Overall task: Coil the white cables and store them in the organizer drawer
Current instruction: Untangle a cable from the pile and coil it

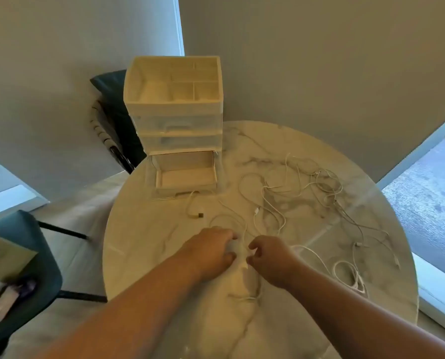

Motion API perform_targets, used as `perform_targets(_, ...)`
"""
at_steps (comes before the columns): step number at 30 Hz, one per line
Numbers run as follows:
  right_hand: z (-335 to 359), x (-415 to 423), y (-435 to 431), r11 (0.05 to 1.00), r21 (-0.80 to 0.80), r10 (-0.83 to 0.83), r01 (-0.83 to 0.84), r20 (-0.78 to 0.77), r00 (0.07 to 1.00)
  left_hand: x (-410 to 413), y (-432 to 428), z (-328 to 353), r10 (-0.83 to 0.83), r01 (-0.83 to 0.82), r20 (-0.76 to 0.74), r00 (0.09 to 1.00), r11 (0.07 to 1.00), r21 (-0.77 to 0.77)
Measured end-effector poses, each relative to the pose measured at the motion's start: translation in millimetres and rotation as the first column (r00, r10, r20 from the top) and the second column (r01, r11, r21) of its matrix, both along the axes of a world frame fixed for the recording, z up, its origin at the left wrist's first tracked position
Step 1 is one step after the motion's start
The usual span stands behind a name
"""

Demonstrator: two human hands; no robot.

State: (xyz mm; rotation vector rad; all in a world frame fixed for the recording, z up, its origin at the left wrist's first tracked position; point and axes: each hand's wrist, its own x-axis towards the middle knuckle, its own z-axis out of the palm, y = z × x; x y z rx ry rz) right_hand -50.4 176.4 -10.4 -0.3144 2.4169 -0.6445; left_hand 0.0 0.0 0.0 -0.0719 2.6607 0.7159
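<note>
As left grip (pixel 211 251) and right grip (pixel 270 257) pinch a white cable (pixel 244 265), loose cables (pixel 307 182) sprawl near the open drawer (pixel 186 186).

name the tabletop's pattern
The tabletop is white marble with grey veins, shown best in the head view.

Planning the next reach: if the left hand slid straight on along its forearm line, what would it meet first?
Probably the loose white cable loops just beyond the left hand; the open drawer lies left of that line. Depth is unclear.

We are looking at a round white marble table (pixel 149 242), one dark teal chair (pixel 112 99) standing beyond its far-left edge, another teal chair (pixel 27 242) standing left.
</note>
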Motion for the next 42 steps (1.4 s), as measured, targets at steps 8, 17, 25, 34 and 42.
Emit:
perform_targets(8, -19, -3, 8, 0.968, 0.18, 0.205, -0.176, -0.153, 0.967, -31, 18, -26, -0.361, 0.272, -0.188, 0.913, 0.884, -0.38)
perform_targets(17, -40, -24, 22, 0.976, -0.207, -0.1, 0.064, -0.167, 0.981, -46, 24, -70, 0.016, -0.036, -0.547, 0.837, 0.999, -0.026)
perform_targets(25, -43, -31, 35, 0.786, -0.588, -0.253, 0.191, -0.023, 0.967, -42, 27, -76, 0.123, -0.062, -0.681, 0.722, 0.992, 0.114)
perform_targets(34, -27, -2, 53, 0.786, -0.598, 0.038, -0.155, -0.204, 0.978, -30, 29, -53, 0.154, -0.007, -0.804, 0.574, 0.983, 0.182)
perform_targets(42, -26, 14, 58, 0.791, -0.552, 0.105, -0.263, -0.302, 0.948, -20, 27, -46, 0.304, -0.151, -0.76, 0.575, 0.952, 0.266)
